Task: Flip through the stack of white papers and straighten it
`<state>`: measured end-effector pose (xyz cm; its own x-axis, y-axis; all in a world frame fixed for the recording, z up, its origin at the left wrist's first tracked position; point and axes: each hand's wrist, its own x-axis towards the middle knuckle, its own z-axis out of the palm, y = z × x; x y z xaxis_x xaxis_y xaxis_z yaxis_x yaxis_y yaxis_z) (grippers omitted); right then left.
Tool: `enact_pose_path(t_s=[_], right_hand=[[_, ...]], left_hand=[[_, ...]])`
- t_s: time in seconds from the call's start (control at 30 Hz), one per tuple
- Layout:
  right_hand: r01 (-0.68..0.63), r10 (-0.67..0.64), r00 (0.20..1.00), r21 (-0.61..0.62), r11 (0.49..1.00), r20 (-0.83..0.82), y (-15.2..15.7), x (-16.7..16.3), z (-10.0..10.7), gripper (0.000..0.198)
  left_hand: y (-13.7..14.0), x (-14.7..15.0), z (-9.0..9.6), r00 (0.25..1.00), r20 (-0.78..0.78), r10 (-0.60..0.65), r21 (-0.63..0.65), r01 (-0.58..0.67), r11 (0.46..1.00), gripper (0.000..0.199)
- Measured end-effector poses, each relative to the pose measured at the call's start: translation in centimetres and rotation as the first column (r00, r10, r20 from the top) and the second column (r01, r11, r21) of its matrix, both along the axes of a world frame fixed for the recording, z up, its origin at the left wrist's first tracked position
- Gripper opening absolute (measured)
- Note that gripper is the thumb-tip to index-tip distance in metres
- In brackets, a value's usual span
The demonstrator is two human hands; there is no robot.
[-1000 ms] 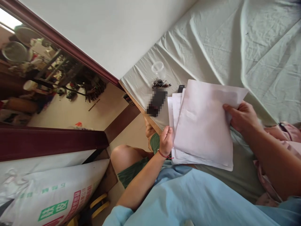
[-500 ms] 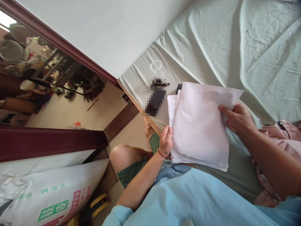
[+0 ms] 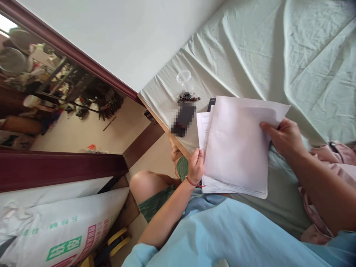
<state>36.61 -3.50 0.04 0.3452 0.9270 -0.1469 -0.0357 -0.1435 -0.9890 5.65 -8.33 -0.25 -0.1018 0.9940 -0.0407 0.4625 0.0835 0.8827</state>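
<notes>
Clearly Held at Both Sides

The left hand (image 3: 196, 165) pinched the white printed paper stack (image 3: 202, 128), mostly over the pale green cloth (image 3: 256, 63). The right hand (image 3: 285, 137) had a closed grip on the blank white top sheet (image 3: 236, 152). Holding seemed the step; moving sheets called for gentle fingers.

One head-worn view from above, facing forward and down, near both hands (image 3: 196, 165) and the papers (image 3: 236, 148).

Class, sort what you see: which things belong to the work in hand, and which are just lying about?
Work in hand:
- sheets of paper, gripped by the left hand and the right hand

Seemingly just lying about:
- clear tub
- bunch of keys
- pixelated dark object
- white sack
- pink cloth
</notes>
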Motion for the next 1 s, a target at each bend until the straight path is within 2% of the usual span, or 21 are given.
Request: enact_pose_path(t_s=[0.07,0.1,0.17,0.23,0.33,0.57,0.77,1.0], right_hand=[[0.045,-0.045,0.99,0.007,0.999,0.134,0.1,0.7,0.1,0.014],[0.061,-0.063,0.991,0.02,0.998,0.12,0.3,1.0,0.2,0.014],[0.099,-0.096,0.992,0.04,0.994,-0.085,0.6,1.1,0.9,0.02],[0.143,-0.13,0.934,0.014,0.99,-0.334,0.9,1.0,1.7,0.03],[0.162,-0.162,0.869,-0.042,0.986,-0.467,1.2,1.0,2.9,0.033],[0.127,-0.156,0.864,-0.093,0.988,-0.478,1.0,1.2,4.1,0.032],[0.131,-0.145,0.856,-0.063,0.989,-0.496,1.2,1.3,3.7,0.032],[0.14,-0.152,0.825,-0.063,0.988,-0.545,1.2,1.5,3.2,0.034]], left_hand=[[0.1,-0.1,0.3,1.0,0.023,-0.006,0.005,0.006,1.0,0.059],[0.1,-0.1,0.4,0.999,0.034,-0.012,0.007,0.012,1.0,0.059],[0.2,-0.2,0.4,0.999,0.045,-0.014,0.01,0.013,1.0,0.06],[0.2,-0.3,0.1,0.999,0.049,0.007,0.01,-0.007,1.0,0.061],[0.2,-0.5,-0.5,0.997,0.049,0.053,0.034,-0.054,0.998,0.062],[0.4,-0.6,0.0,1.0,0.022,0.016,0.003,-0.016,1.0,0.061],[0.4,-0.4,0.3,0.999,0.044,0.003,0.012,-0.004,1.0,0.06],[0.4,-0.4,0.3,0.991,-0.136,-0.007,0.051,0.014,0.999,0.058]])
